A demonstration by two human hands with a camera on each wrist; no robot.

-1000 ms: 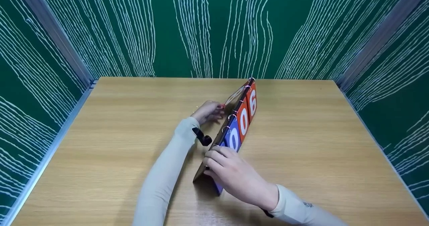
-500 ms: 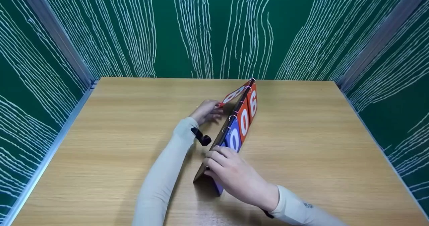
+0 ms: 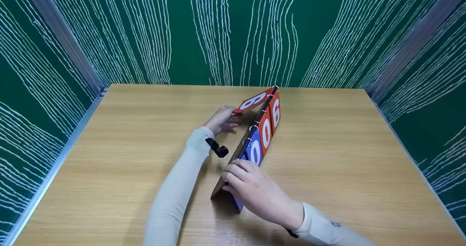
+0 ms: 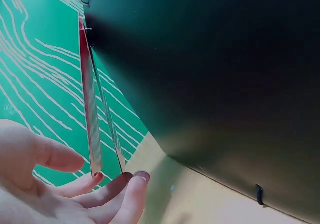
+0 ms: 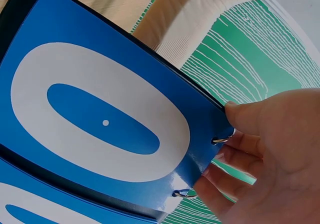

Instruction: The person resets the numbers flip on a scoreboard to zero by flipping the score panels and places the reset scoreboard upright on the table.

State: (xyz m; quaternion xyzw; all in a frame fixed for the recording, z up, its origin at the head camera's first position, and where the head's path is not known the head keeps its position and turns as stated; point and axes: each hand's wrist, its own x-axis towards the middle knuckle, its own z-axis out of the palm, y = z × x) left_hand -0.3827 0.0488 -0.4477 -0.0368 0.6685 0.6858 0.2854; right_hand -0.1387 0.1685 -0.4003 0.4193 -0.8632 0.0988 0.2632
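Observation:
A tabletop flip scoreboard point(image 3: 242, 147) stands like a tent, its ringed spine running away from me. Its right face shows red number cards point(image 3: 266, 129) and blue number cards point(image 3: 255, 148). On the far left side, a red card point(image 3: 253, 101) with a white digit hangs out from the rings. My left hand point(image 3: 222, 120) is beneath that card. In the left wrist view, the lower edges of two separated cards point(image 4: 90, 109) meet the fingertips, while the thumb stays apart from them. My right hand point(image 3: 251, 189) grips the near end of the spine, beside a blue zero card point(image 5: 175, 109).
The scoreboard stands on a wooden table point(image 3: 346, 158). Green walls point(image 3: 320, 31) with white wavy lines enclose the back and sides. A black wrist camera mount point(image 3: 217, 148) sticks out from the left sleeve, close to the scoreboard.
The loose red card swings higher and farther out to the left, and its digit shows more fully. My left hand shifts slightly left and away. My right hand keeps its grip.

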